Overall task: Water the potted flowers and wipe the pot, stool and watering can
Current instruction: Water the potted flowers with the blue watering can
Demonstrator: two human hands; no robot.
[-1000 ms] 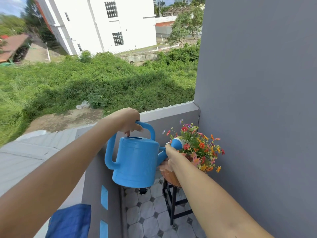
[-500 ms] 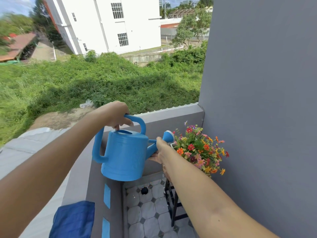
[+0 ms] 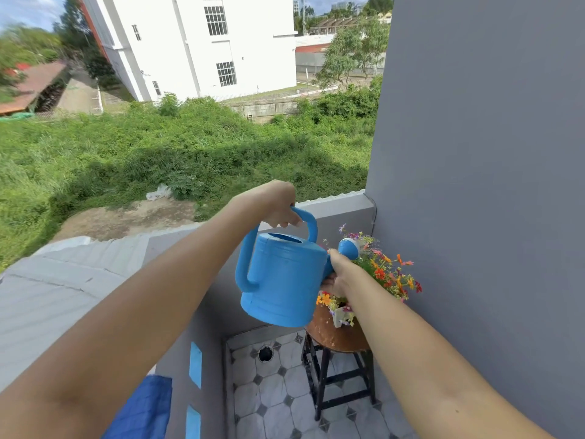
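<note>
A blue plastic watering can (image 3: 281, 280) hangs in the air, tilted slightly toward the flowers. My left hand (image 3: 277, 202) grips its top handle. My right hand (image 3: 337, 274) holds the spout just behind the blue-and-white rose head (image 3: 349, 248), which sits over the colourful flowers (image 3: 387, 270). The flowers stand in a pot (image 3: 340, 315), mostly hidden behind my right arm, on a round brown stool (image 3: 329, 335) with black legs in the balcony corner. No water stream is visible.
A grey wall (image 3: 490, 185) rises right of the flowers. A grey parapet (image 3: 335, 207) runs behind the can and along the left. A blue cloth (image 3: 142, 410) lies on the ledge at bottom left. The tiled floor (image 3: 275, 397) has a drain hole (image 3: 265, 353).
The view swung, and the can sits further right and lower against the plant. The rose head has come over the flowers again, and the stool seat shows under the can.
</note>
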